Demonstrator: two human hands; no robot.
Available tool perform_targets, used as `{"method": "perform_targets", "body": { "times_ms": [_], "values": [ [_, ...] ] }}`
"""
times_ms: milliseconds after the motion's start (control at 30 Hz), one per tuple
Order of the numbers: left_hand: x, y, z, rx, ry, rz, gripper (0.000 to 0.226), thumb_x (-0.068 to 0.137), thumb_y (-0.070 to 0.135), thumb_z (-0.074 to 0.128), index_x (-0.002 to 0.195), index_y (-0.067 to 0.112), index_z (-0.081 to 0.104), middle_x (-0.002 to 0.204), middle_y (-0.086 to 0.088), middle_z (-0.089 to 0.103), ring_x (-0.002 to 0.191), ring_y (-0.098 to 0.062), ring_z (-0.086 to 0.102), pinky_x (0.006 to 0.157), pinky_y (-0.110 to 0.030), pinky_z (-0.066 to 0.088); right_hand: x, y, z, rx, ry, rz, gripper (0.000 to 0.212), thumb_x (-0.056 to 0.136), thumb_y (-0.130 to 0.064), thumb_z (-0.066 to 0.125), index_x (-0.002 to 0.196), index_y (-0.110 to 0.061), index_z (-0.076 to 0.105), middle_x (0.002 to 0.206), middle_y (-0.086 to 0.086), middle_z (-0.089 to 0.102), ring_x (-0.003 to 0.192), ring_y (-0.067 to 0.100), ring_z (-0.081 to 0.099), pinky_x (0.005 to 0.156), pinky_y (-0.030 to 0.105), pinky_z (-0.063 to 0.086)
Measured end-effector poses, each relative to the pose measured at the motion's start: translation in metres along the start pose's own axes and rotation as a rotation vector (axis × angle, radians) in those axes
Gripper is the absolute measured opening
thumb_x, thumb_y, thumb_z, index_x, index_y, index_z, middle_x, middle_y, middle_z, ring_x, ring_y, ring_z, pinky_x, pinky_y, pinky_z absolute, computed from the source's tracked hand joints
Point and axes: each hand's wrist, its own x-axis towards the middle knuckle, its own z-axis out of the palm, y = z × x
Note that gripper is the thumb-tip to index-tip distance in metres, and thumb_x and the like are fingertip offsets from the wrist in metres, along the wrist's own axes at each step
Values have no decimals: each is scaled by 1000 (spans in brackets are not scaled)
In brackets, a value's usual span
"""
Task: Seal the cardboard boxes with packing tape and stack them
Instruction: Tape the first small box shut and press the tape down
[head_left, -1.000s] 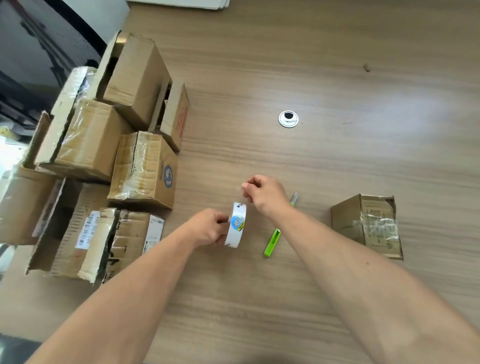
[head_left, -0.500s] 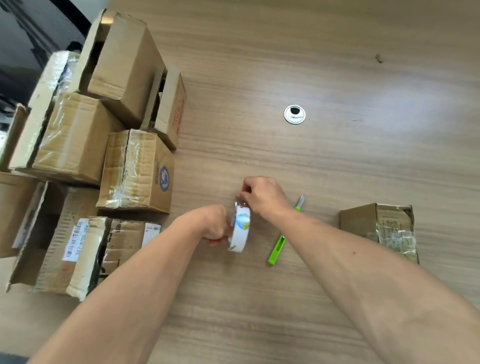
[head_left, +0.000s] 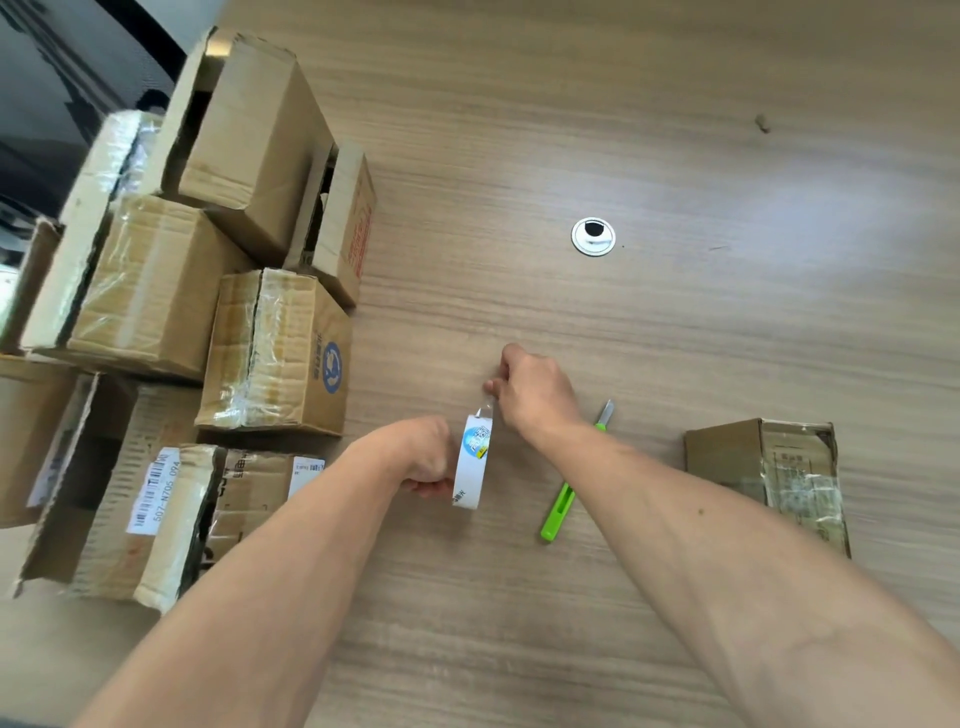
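at the middle of the table, a tape roll between two hands

over the light wood-grain table (head_left: 571, 623), we hold a white roll of clear packing tape (head_left: 471, 467) upright on its edge, its round blue label facing right. our left hand (head_left: 423, 454) is curled round the roll's left side, fingers wrapped under its lower rim. our right hand (head_left: 535, 392) sits just beyond it, thumb and forefinger pinched together on the loose end of tape (head_left: 487, 409), a short clear strip rising from the top of the roll. whether the roll touches the table we cannot tell.

just right of the roll, partly under our right forearm, a slim green plastic utility knife (head_left: 558, 512) lies flat on the table, its metal tip pointing away from us. further right, well apart from the hands, a small brown cardboard box (head_left: 727, 457) with wrinkled clear tape on top stands alone.

at the left edge a heap of brown cardboard boxes (head_left: 150, 291) crowds together, some stacked. nearest the roll is a taped box with a round blue logo (head_left: 280, 353). nearer us lies a box with a white barcode label (head_left: 156, 493). at the far end a box with open flaps (head_left: 249, 140) rests on others. beyond the hands a round silver cable grommet (head_left: 592, 236) is set into the tabletop.
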Motion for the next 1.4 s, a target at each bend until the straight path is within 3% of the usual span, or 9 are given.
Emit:
{"method": "perform_targets", "body": {
  "times_ms": [233, 400, 600, 733, 867, 1000, 1133, 1267, 1400],
  "values": [
    [-4, -8, 11, -101, 94, 9, 24, 69, 24, 47, 57, 11, 63, 59, -13, 56, 44, -23, 40, 48, -21, 36, -9, 6, -10, 88, 43, 143, 15, 98, -26, 58, 104, -13, 60, 108, 17, 66, 100, 38, 62, 81, 37, 51],
    [-12, -14, 19, -196, 204, -33, 35, 77, 24, 53, 43, 15, 55, 61, -15, 56, 46, -22, 39, 50, -22, 35, -30, 14, -16, 159, 1, 85, 21, 101, -29, 52, 107, -12, 64, 108, 12, 69, 107, 32, 59, 82, 31, 45],
    [-33, -14, 16, -344, 384, -96, 31, 87, 24, 60, 59, 10, 66, 58, -9, 65, 46, -22, 47, 51, -22, 40, -64, 21, -45, 260, 17, -42, 20, 102, -23, 51, 107, -13, 67, 88, -3, 60, 88, 19, 52, 70, 25, 32],
    [-53, -3, 5, -478, 835, -101, 36, 88, 30, 52, 72, 2, 69, 68, -11, 72, 69, -29, 69, 73, -34, 58, -85, 27, -78, 308, 108, -133, 17, 101, -20, 52, 102, -13, 68, 73, -9, 55, 81, 19, 53, 65, 23, 29],
    [-74, 32, 3, -531, 1141, 53, 29, 93, 29, 50, 80, 12, 69, 80, -5, 71, 86, -31, 65, 85, -40, 51, -107, 38, -115, 377, 221, -203, 16, 100, -18, 55, 103, -11, 69, 74, -9, 56, 78, 18, 52, 71, 24, 34],
    [-88, 89, 19, -649, 1133, 301, 19, 97, 27, 55, 92, 18, 71, 76, 5, 66, 78, -26, 67, 79, -36, 54, -127, 66, -149, 476, 341, -196, 17, 100, -17, 54, 105, -11, 69, 80, -7, 61, 80, 16, 54, 73, 25, 38],
    [-85, 144, 54, -772, 945, 433, 20, 99, 16, 55, 85, 23, 67, 71, 1, 63, 56, -16, 59, 60, -27, 46, -141, 112, -169, 561, 511, -99, 17, 99, -16, 53, 99, -11, 69, 79, -7, 61, 84, 19, 57, 80, 32, 47],
    [-72, 190, 92, -817, 757, 480, 20, 97, 19, 59, 82, 26, 69, 79, -2, 70, 69, -17, 68, 72, -32, 52, -147, 163, -166, 540, 535, 145, 20, 99, -23, 53, 99, -13, 70, 103, 8, 69, 100, 26, 61, 87, 32, 45],
    [-50, 217, 123, -832, 720, 443, 30, 75, 54, 56, 84, 35, 76, 79, -1, 75, 89, -28, 72, 86, -49, 59, -153, 186, -139, 561, 328, 259, 35, 103, -40, 50, 104, -12, 71, 110, 10, 72, 102, 29, 62, 86, 32, 47]
  ]
}}
